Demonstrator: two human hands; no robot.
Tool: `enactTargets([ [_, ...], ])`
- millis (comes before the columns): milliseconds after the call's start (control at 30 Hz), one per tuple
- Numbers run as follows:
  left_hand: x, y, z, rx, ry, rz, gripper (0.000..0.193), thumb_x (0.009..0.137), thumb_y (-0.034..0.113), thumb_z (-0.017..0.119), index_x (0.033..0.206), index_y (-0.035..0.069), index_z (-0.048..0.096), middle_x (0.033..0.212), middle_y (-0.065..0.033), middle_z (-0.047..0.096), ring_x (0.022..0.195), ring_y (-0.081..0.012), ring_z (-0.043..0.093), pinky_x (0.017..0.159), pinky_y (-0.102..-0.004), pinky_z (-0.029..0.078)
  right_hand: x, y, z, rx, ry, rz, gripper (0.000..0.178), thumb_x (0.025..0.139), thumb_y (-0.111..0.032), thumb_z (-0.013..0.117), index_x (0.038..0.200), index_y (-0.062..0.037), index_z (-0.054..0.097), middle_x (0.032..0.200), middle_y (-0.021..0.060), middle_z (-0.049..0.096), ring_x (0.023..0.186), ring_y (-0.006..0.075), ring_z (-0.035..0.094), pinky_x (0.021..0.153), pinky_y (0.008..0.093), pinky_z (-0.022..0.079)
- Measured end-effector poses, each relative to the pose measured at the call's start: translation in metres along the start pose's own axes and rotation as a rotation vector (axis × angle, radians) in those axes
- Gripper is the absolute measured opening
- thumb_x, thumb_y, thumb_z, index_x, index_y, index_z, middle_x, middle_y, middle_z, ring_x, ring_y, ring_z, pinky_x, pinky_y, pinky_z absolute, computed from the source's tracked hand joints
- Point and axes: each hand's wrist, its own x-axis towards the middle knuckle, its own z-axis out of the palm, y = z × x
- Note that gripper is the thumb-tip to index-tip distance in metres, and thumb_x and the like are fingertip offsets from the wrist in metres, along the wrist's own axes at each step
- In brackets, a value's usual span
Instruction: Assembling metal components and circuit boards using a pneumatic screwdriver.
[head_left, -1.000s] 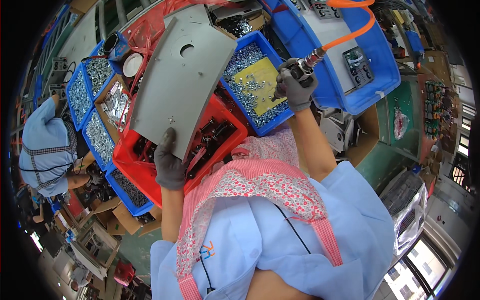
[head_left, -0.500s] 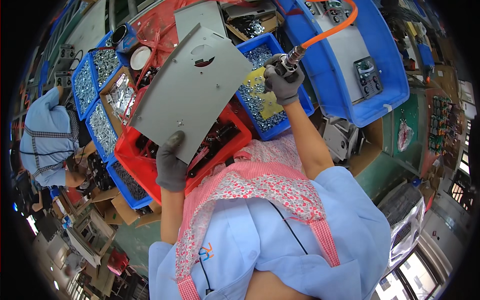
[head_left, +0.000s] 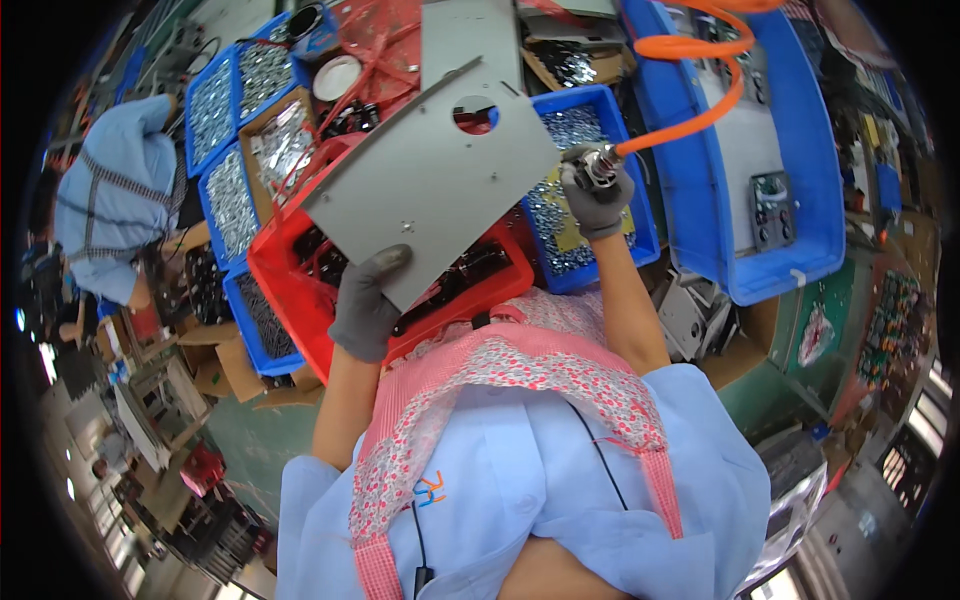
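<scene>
A flat grey sheet-metal panel (head_left: 440, 185) with a large round hole and several small holes is held tilted in front of me. My left hand (head_left: 368, 305), in a grey glove, grips its lower near edge, thumb on top. To the right of the panel, my gloved right hand (head_left: 598, 203) is wrapped round an air-powered tool (head_left: 601, 163) with a metal hose fitting. An orange coiled hose (head_left: 690, 130) runs from it toward the upper right. The tool's working end is hidden by hand and panel.
Under the panel stands a red bin (head_left: 287, 300) with dark parts. Blue bins of small metal fasteners flank it, one (head_left: 600, 272) beneath my right hand. A large blue tub (head_left: 790, 283) at right holds electronic units. At far left, a person (head_left: 115, 200) in blue bends over.
The whole view has shifted, so most things sit farther right. Red now shows through the panel's round hole, where grey partly filled it before. Both hands keep their grips.
</scene>
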Motion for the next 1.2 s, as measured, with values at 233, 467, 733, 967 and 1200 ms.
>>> enactTargets([
  [233, -0.008, 0.002, 0.006, 0.044, 0.02, 0.017, 0.037, 0.081, -0.003, 0.057, 0.117, -0.006, 0.051, 0.109, -0.017, 0.061, 0.095, -0.028, 0.065, 0.077, -0.0378, 0.058, -0.01, 0.0, 0.002, 0.003, -0.062, 0.148, 0.022, 0.07, 0.004, 0.065, 0.092, -0.0011, 0.062, 0.081, 0.0047, 0.066, 0.067, 0.0094, 0.061, 0.062, 0.0244, 0.051],
  [467, -0.009, -0.003, -0.005, 0.022, -0.005, 0.037, 0.04, 0.08, -0.003, 0.057, 0.119, -0.005, 0.05, 0.111, -0.0164, 0.061, 0.096, -0.0285, 0.065, 0.08, -0.0407, 0.058, 0.027, -0.083, -0.015, 0.392, 0.162, 0.297, 0.021, 0.073, 0.011, 0.055, 0.093, 0.0056, 0.056, 0.078, 0.013, 0.062, 0.061, 0.0145, 0.059, 0.056, 0.0263, 0.051],
  [733, -0.015, -0.007, 0.016, 0.123, -0.021, -0.022, 0.04, 0.079, -0.001, 0.057, 0.118, -0.005, 0.05, 0.11, -0.0159, 0.061, 0.098, -0.0281, 0.064, 0.079, -0.038, 0.057, 0.033, -0.187, -0.012, 0.769, -0.134, 0.038, 0.038, 0.076, -0.006, 0.046, 0.114, 0.0013, 0.047, 0.091, 0.0204, 0.06, 0.064, 0.0227, 0.056, 0.059, 0.0383, 0.05],
  [967, -0.015, -0.023, 0.017, 0.114, -0.084, 0.015, 0.038, 0.073, -0.005, 0.061, 0.111, -0.006, 0.053, 0.104, -0.0166, 0.062, 0.088, -0.0264, 0.066, 0.079, -0.0391, 0.057, 0.02, -0.219, 0.022, 0.888, -0.125, 0.164, 0.037, 0.072, -0.005, 0.048, 0.108, 0.0033, 0.048, 0.088, 0.024, 0.059, 0.061, 0.0232, 0.057, 0.057, 0.0383, 0.05],
  [1200, -0.026, -0.024, 0.019, 0.15, -0.086, 0.021, 0.039, 0.072, -0.004, 0.063, 0.109, -0.006, 0.053, 0.1, -0.0161, 0.062, 0.084, -0.0265, 0.066, 0.077, -0.0382, 0.057, 0.013, -0.224, 0.028, 0.728, -0.129, 0.237, 0.035, 0.07, -0.004, 0.045, 0.104, 0.0051, 0.049, 0.084, 0.0243, 0.059, 0.058, 0.0231, 0.056, 0.054, 0.0367, 0.049],
])
